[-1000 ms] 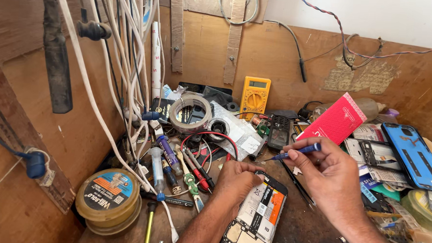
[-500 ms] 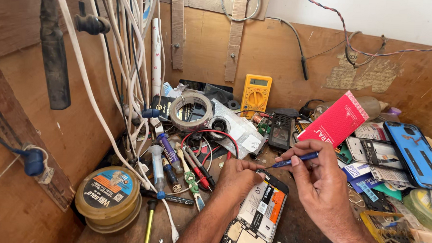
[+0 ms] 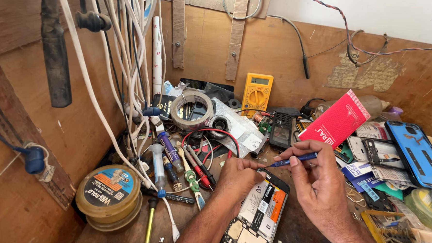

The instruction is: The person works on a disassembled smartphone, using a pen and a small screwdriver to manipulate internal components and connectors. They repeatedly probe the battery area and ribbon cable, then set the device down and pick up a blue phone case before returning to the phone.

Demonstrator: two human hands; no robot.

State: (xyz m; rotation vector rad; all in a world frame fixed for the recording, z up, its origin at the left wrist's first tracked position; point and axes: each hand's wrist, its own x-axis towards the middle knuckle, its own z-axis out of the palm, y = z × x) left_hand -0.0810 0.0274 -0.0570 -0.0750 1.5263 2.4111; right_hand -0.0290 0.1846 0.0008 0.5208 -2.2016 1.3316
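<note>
Right hand point(image 3: 320, 182) pinches a slim blue-handled screwdriver point(image 3: 294, 162) between thumb and fingers, tip pointing left toward the left hand point(image 3: 238, 178). Left hand rests with fingers curled together on the far end of an opened black smartphone with exposed battery and circuit board point(image 3: 258, 215), lying near centre on the wooden workbench point(image 3: 299, 227). Yellow multimeter point(image 3: 256, 93) stands far behind; red cardboard box point(image 3: 340, 119) to the right

The right hand point(image 3: 320, 182) pinches a blue-handled screwdriver point(image 3: 294, 162). Just below it lies the opened phone point(image 3: 258, 213), its battery white and orange. Behind the phone stands a yellow multimeter point(image 3: 256, 93), right of it a red box point(image 3: 339, 119), far left a yellow-and-blue tin point(image 3: 109, 195).
</note>
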